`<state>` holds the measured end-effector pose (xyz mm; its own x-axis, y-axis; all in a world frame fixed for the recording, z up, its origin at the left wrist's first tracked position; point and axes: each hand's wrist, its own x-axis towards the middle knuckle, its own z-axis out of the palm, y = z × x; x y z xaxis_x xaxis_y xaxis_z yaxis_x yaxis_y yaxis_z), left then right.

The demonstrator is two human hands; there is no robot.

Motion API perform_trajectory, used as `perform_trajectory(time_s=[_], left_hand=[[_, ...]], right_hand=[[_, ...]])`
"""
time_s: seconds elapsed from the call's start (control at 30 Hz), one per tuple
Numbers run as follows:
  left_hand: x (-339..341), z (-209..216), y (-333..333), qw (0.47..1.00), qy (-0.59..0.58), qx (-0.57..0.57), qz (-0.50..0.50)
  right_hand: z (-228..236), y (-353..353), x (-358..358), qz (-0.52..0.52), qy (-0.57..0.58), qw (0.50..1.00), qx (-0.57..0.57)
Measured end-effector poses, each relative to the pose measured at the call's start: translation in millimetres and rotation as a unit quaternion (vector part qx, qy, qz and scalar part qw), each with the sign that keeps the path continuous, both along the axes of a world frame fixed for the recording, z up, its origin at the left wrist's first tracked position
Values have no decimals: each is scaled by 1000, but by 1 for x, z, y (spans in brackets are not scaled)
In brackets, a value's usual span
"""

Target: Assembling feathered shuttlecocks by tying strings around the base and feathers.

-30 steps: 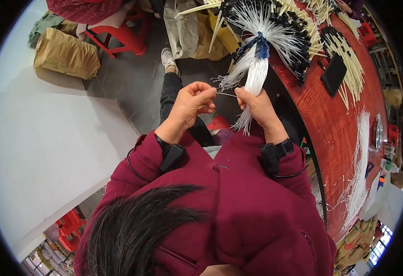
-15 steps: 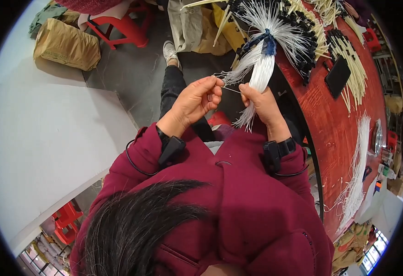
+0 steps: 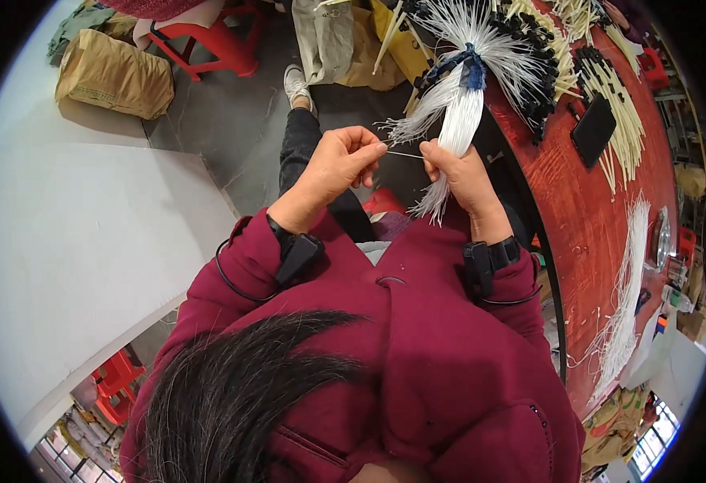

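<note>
Left hand sits slightly farther from the right hand than half a second earlier, so a longer stretch of white strand shows between them. Its thumb and finger pinch the strand, apparently to keep it taut. The right hand grasps the white bundle below a dark blue tie, presumably keeping it gathered; the bundle's fanned end reaches over the edge of the red table.

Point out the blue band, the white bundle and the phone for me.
Blue band (image 3: 473, 74): head view, on its wide wrapped part.
White bundle (image 3: 461, 121): head view, on its smooth stretch below the band.
Phone (image 3: 593, 133): head view, middle of its black upper face.
</note>
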<state>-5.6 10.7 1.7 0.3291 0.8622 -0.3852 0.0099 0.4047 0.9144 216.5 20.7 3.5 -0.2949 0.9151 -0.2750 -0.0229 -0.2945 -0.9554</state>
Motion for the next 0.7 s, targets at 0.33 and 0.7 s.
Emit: perform_trajectory(time_s=[0.33, 0.7], left_hand=[[-4, -4, -7, 957, -188, -195, 105], [-10, -11, -6, 980, -132, -128, 79]], right_hand=[[3, 0, 2, 6, -8, 1000, 5], [7, -1, 1, -1, -5, 1000, 0]])
